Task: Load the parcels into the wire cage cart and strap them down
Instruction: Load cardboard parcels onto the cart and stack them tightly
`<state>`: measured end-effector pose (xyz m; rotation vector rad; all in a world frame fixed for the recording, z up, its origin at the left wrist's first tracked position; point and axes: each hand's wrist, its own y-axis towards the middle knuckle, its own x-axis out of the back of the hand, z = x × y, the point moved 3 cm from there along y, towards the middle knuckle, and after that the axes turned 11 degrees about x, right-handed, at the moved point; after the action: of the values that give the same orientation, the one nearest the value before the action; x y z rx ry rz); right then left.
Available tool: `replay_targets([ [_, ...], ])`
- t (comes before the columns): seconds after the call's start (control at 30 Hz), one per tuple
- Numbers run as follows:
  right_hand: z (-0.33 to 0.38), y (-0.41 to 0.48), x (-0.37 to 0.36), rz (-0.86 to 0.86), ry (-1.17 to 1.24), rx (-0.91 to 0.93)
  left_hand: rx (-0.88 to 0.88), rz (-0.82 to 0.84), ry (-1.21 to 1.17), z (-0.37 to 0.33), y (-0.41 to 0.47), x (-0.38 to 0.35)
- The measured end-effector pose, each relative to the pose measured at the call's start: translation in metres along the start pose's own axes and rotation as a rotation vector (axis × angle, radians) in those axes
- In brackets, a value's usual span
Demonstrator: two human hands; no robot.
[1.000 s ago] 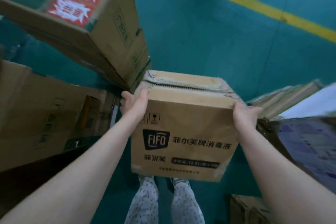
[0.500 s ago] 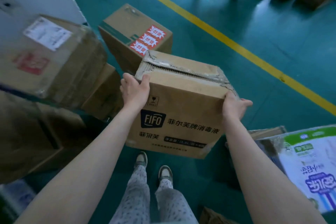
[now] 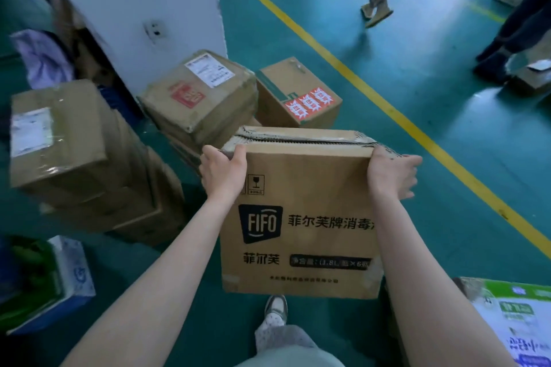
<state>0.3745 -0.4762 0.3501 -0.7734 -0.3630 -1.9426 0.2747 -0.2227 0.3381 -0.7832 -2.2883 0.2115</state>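
Green warehouse floor (image 3: 417, 134) with a yellow line (image 3: 351, 74); left hand (image 3: 222, 171) and right hand (image 3: 387, 173) each grip the brown cardboard FIFO box (image 3: 301, 217) by its top corners.

Brown cardboard FIFO box (image 3: 301, 217): dark navy logo badge w/ pale letters, black print, black strip near its bottom edge. Floor (image 3: 447, 134) around it teal-green, w/ a yellow line (image 3: 351, 74) running diagonally behind the box. Behind box: brown carton (image 3: 298, 92) w/ red-and-white burst stickers and green tape; left of that, brown parcel (image 3: 199, 92) w/ white label and red mark. Pillar (image 3: 134, 3) behind those pale grey-white. Below box: trousers (image 3: 280, 334) light grey w/ small dark dots.
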Motion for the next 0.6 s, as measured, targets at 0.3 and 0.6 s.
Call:
replay_targets([
  [0.3,0.024,-0.115,-0.027,0.199,-0.044,0.184,0.192,-0.199,-0.058,0.096,-0.018,0.108],
  [0.6,0.029,-0.245,-0.061,0.477,-0.061,0.334,0.348,-0.458,-0.128,0.194,-0.050,0.231],
])
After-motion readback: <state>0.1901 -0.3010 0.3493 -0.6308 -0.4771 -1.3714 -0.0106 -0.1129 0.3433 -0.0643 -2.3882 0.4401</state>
